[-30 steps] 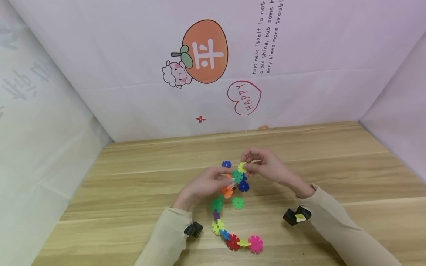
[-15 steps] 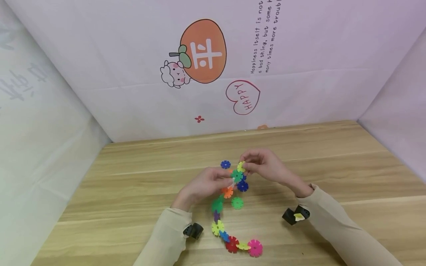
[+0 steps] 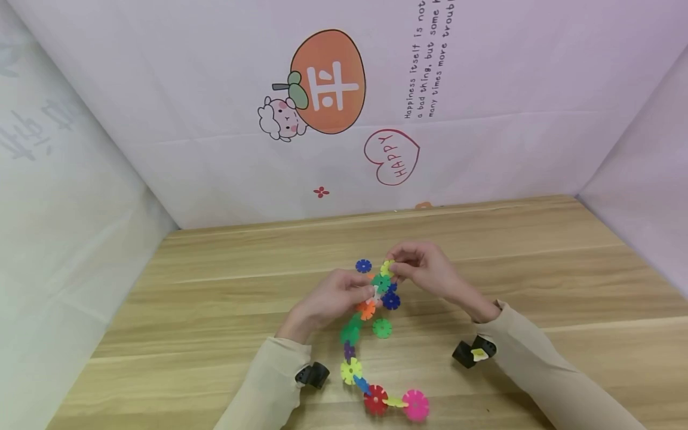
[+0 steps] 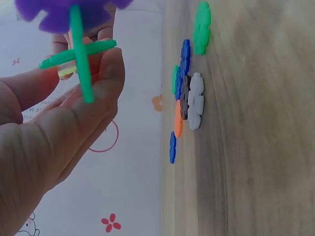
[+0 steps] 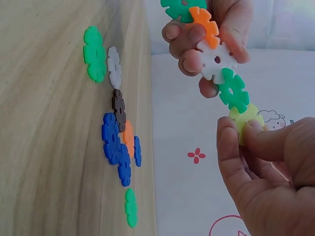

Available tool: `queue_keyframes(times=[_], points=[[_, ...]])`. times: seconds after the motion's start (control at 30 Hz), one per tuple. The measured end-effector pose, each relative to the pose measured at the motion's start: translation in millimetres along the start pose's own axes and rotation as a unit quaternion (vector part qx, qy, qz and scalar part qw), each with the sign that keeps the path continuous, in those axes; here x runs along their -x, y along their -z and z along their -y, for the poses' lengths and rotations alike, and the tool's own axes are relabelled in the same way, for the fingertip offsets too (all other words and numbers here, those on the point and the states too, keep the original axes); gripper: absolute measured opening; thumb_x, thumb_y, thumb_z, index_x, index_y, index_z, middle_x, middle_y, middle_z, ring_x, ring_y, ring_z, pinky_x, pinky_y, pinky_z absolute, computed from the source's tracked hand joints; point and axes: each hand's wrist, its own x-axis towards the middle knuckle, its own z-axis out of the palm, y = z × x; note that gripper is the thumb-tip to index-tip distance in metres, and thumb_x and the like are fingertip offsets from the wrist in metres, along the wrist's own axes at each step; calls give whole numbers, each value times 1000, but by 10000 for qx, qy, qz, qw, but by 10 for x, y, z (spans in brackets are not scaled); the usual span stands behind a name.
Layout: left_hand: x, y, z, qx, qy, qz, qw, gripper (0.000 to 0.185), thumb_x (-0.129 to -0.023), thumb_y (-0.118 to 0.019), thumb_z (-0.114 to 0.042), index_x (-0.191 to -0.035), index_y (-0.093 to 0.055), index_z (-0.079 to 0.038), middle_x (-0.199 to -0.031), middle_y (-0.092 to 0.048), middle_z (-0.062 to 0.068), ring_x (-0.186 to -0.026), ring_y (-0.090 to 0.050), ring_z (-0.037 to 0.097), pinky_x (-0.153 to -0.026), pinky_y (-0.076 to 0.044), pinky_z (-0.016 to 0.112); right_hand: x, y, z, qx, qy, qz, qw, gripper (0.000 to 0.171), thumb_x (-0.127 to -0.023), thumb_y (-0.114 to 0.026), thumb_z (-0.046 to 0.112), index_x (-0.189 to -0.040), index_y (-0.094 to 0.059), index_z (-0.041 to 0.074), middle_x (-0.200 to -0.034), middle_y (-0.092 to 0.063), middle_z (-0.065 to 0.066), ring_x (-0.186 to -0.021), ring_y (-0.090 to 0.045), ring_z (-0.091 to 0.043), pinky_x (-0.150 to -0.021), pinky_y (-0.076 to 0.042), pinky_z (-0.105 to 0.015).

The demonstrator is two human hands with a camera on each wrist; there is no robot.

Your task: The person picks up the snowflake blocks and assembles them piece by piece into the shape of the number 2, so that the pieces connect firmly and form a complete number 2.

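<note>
A chain of notched plastic discs runs between my hands and down toward me in the head view. My left hand (image 3: 330, 295) pinches its white disc (image 5: 225, 50), next to an orange disc (image 5: 206, 29). A green disc (image 5: 239, 96) slots into the white one on the other side. At the chain's upper end, my right hand (image 3: 430, 272) pinches a yellow disc (image 5: 241, 118) between thumb and fingers, right at the green disc's edge. Below my left hand hang green, purple (image 3: 349, 351), yellow, blue, red (image 3: 371, 406) and pink (image 3: 421, 412) discs.
Several loose discs lie flat on the wooden table (image 3: 242, 263) beyond and below my hands: light green (image 3: 377, 328), dark blue (image 3: 395, 304), brown (image 5: 116, 105), white (image 5: 112, 73) and orange (image 5: 129, 142). A printed white cloth (image 3: 215, 119) stands behind the table.
My right hand, with the yellow disc, has shifted slightly left toward my left hand. The chain's lower end with the pink disc has swung a little down and to the right.
</note>
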Motion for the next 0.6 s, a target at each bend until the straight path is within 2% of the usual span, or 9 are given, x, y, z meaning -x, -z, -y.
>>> queue_keyframes(times=[0.13, 0.37, 0.47, 0.6], points=[[1, 0, 6, 173, 82, 3, 9998, 25, -99, -51, -8, -113, -64, 8, -96, -68, 23, -80, -63, 13, -78, -53, 27, 4, 13, -2, -190, -4, 99, 9998, 11, -89, -59, -8, -98, -64, -7, -84, -68, -16, -72, -67, -31, -66, -58, -41], [11, -1, -3, 191, 149, -128, 9996, 28, -100, -49, -10, -120, -62, 5, -100, -70, 18, -96, -64, 17, -95, -47, 35, 0, 11, 15, 130, 80, -119, 9998, 10, -89, -61, -7, -97, -66, -5, -82, -69, -14, -69, -67, -29, -62, -58, -37], [16, 4, -5, 391, 147, -193, 9989, 29, -100, -48, -10, -122, -60, 6, -103, -70, 15, -100, -62, 19, -97, -46, 36, 1, 2, 27, 231, 171, -326, 9991, 10, -88, -62, -7, -98, -66, -6, -82, -70, -15, -69, -68, -29, -61, -58, -37], [10, 18, 3, 633, 165, -265, 9975, 30, -100, -48, -11, -123, -60, 5, -105, -68, 15, -100, -63, 22, -93, -49, 34, 11, -2, 41, 156, 299, -509, 9981, 11, -88, -63, -7, -98, -66, -7, -84, -70, -17, -70, -69, -25, -62, -58, -37]])
